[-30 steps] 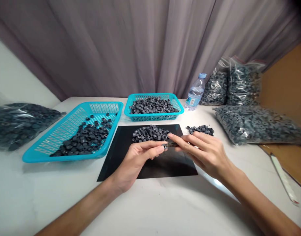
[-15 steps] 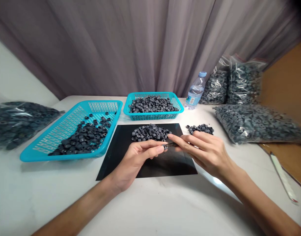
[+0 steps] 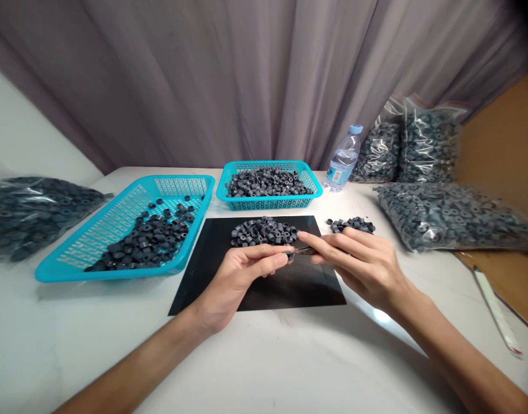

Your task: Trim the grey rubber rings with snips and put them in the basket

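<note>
Between the thumb and fingers of my left hand (image 3: 240, 276) is a small dark grey ring-shaped piece (image 3: 291, 254). My right hand (image 3: 367, 264) pinches a slim pointed metal tool (image 3: 305, 250) whose tip meets the piece; its exact kind is hard to make out. Both hands are held over a black mat (image 3: 199, 282). Just beyond my fingertips, a heap of similar grey pieces (image 3: 266, 231) lies on the mat. A smaller pile of pieces (image 3: 352, 225) rests on the table behind my right hand.
A blue basket (image 3: 65, 275) of pieces stands at left, another blue basket (image 3: 270, 203) at the back. A water bottle (image 3: 343, 161), filled bags (image 3: 453, 215) and a long white-handled tool (image 3: 496, 310) are on the right. Another filled bag (image 3: 35, 213) lies far left.
My right hand has shifted slightly right, showing more of the metal tool between the hands. My left hand still holds the piece in nearly the same place.
</note>
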`<state>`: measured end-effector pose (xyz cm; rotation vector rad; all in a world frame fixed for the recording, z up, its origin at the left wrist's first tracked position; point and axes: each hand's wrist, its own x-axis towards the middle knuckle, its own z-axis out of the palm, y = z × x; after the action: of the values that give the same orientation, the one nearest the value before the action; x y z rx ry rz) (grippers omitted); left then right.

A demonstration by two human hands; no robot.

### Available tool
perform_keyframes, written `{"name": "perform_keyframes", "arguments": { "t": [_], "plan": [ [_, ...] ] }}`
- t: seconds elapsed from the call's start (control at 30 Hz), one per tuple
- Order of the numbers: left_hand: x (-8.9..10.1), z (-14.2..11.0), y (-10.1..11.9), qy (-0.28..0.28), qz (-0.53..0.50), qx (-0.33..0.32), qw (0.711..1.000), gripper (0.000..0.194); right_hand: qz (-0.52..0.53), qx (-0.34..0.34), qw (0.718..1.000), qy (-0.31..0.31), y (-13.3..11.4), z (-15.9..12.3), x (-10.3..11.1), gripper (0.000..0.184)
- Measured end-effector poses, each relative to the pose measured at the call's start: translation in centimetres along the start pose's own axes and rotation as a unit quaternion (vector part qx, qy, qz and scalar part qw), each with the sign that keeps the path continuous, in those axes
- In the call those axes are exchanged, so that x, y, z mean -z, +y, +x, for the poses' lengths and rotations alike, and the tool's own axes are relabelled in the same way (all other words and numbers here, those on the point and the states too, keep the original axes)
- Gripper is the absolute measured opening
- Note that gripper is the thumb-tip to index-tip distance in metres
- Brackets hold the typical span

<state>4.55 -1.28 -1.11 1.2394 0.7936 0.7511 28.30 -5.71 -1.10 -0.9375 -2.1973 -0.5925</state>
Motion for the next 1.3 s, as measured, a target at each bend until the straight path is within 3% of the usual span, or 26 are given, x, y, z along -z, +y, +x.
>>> {"name": "perform_keyframes", "arguments": {
  "t": [0.43,0.67,1.07,1.3],
  "plan": [
    [-0.20,-0.07,0.10,-0.002,-0.009,0.004,1.000,0.022,0.023,-0.014,0.999,-0.025,0.06,-0.21,-0.28,0.038],
    [-0.22,-0.18,0.08,-0.018,-0.008,0.001,1.000,0.011,0.014,-0.006,1.000,-0.027,0.07,-0.18,-0.31,0.037],
    [-0.28,-0.12,-0.09,-0.004,-0.016,0.012,1.000,0.023,0.001,-0.012,1.000,-0.021,0.00,-0.41,-0.09,0.046],
    [-0.32,-0.40,0.06,0.000,-0.015,0.020,1.000,0.023,0.006,-0.010,1.000,-0.013,-0.10,-0.18,0.09,0.037]
  ]
}}
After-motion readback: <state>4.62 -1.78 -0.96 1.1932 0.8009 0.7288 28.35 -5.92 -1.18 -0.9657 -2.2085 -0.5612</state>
